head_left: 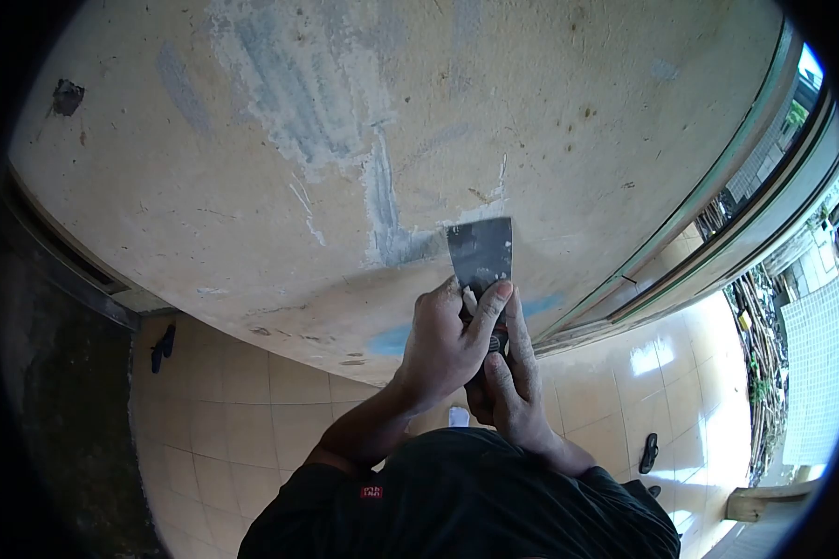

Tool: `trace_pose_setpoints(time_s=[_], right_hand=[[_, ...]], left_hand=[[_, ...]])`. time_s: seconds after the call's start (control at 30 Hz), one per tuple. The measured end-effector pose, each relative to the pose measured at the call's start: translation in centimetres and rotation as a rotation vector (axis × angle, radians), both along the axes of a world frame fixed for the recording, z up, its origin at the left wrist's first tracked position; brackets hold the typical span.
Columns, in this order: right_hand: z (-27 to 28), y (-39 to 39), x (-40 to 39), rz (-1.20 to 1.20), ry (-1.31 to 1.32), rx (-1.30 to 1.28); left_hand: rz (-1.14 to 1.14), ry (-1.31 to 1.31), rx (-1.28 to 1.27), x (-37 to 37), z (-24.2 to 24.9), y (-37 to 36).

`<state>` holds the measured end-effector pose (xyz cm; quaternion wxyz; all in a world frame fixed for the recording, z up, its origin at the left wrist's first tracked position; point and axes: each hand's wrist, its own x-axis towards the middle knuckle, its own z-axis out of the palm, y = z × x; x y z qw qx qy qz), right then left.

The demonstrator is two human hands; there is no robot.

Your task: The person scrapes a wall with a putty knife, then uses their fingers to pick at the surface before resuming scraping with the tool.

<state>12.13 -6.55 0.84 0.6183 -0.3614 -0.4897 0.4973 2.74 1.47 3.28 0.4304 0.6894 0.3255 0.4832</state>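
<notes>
A putty knife (pixel 480 250) with a wide grey blade is held upright in front of a beige wall (pixel 587 177), its top edge at a patch of grey-white filler (pixel 401 244). My left hand (pixel 447 340) is closed, its fingers at the base of the blade and the thumb on the blade's lower part. Around the dark handle (pixel 499 343) my right hand (pixel 517 382) is wrapped, with a finger stretched up along the blade's right side. White residue marks the blade and my fingers. Part of the handle is hidden by both hands.
A larger filler patch (pixel 298 88) covers the wall's upper left, near a hole (pixel 67 97). Window framing (pixel 708 247) runs along the right. Below are floor tiles (pixel 242 377), a dark sandal (pixel 649 453) at right and dark footwear (pixel 163 347) at left.
</notes>
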Motion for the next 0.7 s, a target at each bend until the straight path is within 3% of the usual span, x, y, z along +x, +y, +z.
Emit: trace_pose_setpoints(time_s=[0.2, 0.27, 0.4, 0.5, 0.57, 0.7], right_hand=[[0.2, -0.8, 0.5, -0.047, -0.203, 0.048], [0.2, -1.2, 0.8, 0.021, 0.074, -0.131], [0.3, -0.9, 1.1, -0.04, -0.182, 0.021], [0.0, -1.1, 1.3, -0.03, -0.127, -0.03], [-0.3, -0.9, 1.6, 0.1, 0.049, -0.066], [1.1, -0.6, 0.2, -0.007, 0.038, -0.012]], left_hand=[[-0.02, -0.041, -0.044, 0.1, 0.4, -0.7], [-0.005, 0.005, -0.119, 0.5, 0.3, -0.9], [-0.01, -0.046, -0.081, 0.5, 0.8, -0.8], [0.008, -0.064, -0.079, 0.7, -0.1, -0.9], [0.004, -0.004, -0.089, 0.7, -1.1, -0.7], [-0.02, -0.062, -0.054, 0.4, 1.0, -0.5]])
